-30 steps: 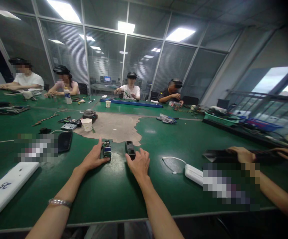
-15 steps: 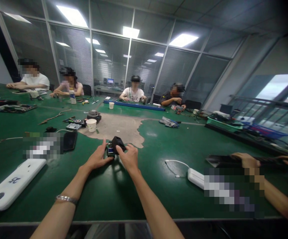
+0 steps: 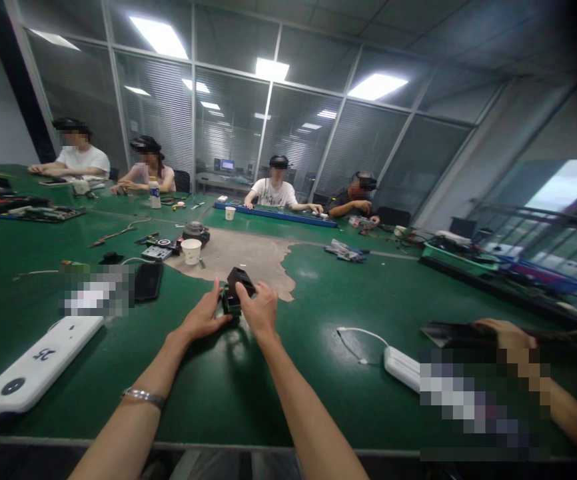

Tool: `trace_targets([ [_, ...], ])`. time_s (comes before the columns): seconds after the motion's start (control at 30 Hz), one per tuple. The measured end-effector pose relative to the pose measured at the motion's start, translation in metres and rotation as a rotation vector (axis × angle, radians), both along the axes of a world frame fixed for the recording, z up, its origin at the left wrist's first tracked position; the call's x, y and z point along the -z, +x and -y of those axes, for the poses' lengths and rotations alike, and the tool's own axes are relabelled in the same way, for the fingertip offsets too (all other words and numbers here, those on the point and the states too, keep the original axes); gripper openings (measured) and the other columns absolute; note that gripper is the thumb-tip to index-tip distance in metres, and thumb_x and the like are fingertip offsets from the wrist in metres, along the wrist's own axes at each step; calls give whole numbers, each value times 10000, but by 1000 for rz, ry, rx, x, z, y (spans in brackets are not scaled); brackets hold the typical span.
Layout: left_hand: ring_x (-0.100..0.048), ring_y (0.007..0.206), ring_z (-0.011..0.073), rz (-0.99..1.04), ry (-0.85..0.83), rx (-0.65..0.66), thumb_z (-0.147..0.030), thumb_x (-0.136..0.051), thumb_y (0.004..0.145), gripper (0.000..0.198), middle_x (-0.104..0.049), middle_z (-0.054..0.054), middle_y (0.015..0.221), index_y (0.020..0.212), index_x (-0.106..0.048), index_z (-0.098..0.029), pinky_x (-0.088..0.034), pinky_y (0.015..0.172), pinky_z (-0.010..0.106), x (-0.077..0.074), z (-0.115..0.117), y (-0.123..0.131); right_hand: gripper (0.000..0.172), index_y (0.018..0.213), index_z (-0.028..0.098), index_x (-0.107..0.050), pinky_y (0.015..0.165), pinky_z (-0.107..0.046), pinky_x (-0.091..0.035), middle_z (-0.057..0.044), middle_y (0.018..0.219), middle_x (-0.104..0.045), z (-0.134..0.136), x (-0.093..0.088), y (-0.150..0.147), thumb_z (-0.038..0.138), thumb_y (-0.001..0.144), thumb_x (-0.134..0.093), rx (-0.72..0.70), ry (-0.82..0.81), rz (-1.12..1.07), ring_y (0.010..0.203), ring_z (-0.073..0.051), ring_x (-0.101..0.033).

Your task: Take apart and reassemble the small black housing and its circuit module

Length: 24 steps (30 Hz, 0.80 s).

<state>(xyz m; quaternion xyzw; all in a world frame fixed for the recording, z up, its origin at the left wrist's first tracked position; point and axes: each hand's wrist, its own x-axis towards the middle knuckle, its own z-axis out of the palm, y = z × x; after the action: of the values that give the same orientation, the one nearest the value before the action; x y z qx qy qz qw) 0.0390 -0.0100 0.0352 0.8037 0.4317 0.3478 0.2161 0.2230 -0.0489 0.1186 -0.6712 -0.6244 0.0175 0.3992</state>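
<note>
Between my two hands, just above the green table, is a small electronic device: a black boxy part (image 3: 239,277) joined to, or resting against, a green circuit-board part (image 3: 230,303). My left hand (image 3: 201,316) holds the board side, thumb low and fingers behind it. With thumb and fingers, my right hand (image 3: 260,308) grips the black part, which is tilted. My fingers partly hide where the two parts meet. A white paper cup (image 3: 191,251) stands beyond my left hand.
To the left lie a black phone (image 3: 148,281) and a long white device (image 3: 38,363) marked 25. On the right, a white power bank (image 3: 402,367) trails a cable. A neighbour's hand (image 3: 511,335) rests on a dark strip (image 3: 461,333). Several people sit across the table.
The whole view has shifted slightly, so things appear a little further right. The device has turned a little in my hands, and its bluish face shows less. Both hands keep their hold.
</note>
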Motion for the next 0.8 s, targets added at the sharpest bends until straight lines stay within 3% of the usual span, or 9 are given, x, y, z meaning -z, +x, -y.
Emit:
trace_targets([
  [0.23, -392, 1541, 388, -42, 6, 9, -408, -708, 909, 1142, -422, 263, 1643, 1696, 62, -105, -322, 1247, 582, 3, -3, -1, 468, 982, 138, -826, 996, -354, -422, -179, 1118, -753, -1, 3, 0, 567, 968, -640, 0, -87, 27, 1099, -290, -655],
  [0.57, -400, 1535, 401, -12, 8, 31, -443, -698, 898, 1162, -407, 265, 1650, 1693, 88, -124, -337, 1236, 607, 2, -4, 0, 483, 1057, 140, -822, 1014, -431, -436, -213, 1347, -660, 17, -1, -16, 580, 906, -691, 10, -173, 153, 1275, -378, -525],
  [0.8, -447, 1488, 448, -22, 36, -2, -408, -773, 787, 1268, -407, 302, 1630, 1695, 57, -102, -362, 1211, 635, 4, -3, 0, 531, 1087, 113, -804, 1004, -485, -440, -237, 1300, -655, 23, 5, -18, 592, 882, -702, 22, -272, 240, 1255, -396, -515],
])
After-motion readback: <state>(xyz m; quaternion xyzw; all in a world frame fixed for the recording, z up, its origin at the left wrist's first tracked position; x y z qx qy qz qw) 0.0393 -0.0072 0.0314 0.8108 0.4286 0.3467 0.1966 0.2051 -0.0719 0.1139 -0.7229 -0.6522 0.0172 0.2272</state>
